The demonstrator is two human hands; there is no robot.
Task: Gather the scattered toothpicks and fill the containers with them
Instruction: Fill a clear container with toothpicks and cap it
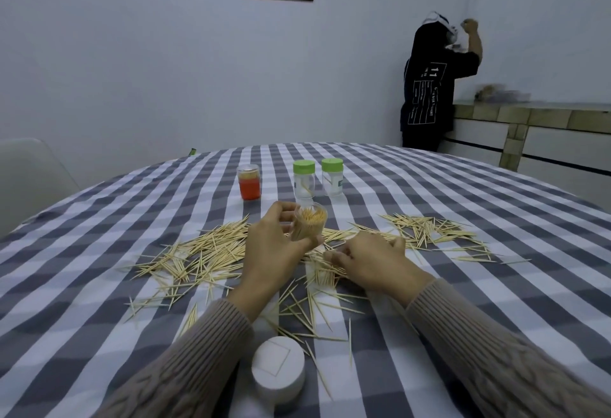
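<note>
Fingers of right hand curled, contents hidden

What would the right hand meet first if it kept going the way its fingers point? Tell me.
The right hand points left, low over the toothpicks; it would probably meet the left hand holding the jar first, though depth is unclear.

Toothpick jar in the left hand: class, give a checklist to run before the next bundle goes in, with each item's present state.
1. Clear jar held by left hand: ok.
2. Jar mouth open, lid off: ok.
3. Room left in the jar: not ok, looks nearly full.
4. Right hand on loose toothpicks: ok.
5. Bundle pinched: cannot tell.
6. Spare green-lidded jars open: not ok, lids on.
</note>
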